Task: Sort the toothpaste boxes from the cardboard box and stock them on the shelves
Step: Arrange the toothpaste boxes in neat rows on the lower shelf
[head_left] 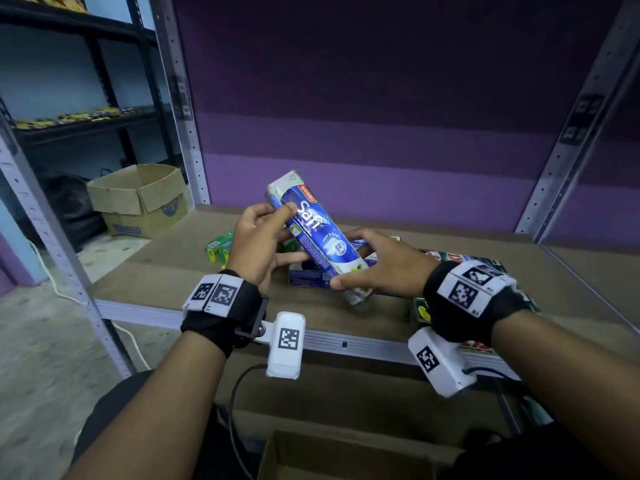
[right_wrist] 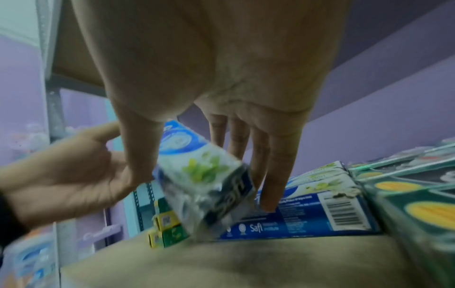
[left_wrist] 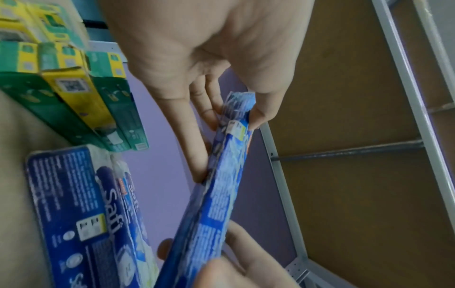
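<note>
A blue shrink-wrapped Safi toothpaste pack (head_left: 313, 233) is held tilted above the brown shelf board (head_left: 173, 271), its far end raised. My left hand (head_left: 277, 233) grips the upper half, thumb on top and fingers underneath. At the lower end my right hand (head_left: 346, 261) holds it between thumb and fingers. The left wrist view shows the pack (left_wrist: 221, 185) edge-on, pinched by thumb and fingers. In the right wrist view its near end (right_wrist: 204, 175) sits between my thumb and fingers, with the left hand (right_wrist: 74, 165) behind.
More blue Safi boxes (head_left: 308, 277) lie flat on the shelf under the held pack. Green-and-yellow boxes (head_left: 219, 249) stand at the left, green ones (head_left: 460, 259) at the right. An open cardboard box (head_left: 332, 459) is below the shelf edge, another (head_left: 138, 199) on the floor at left.
</note>
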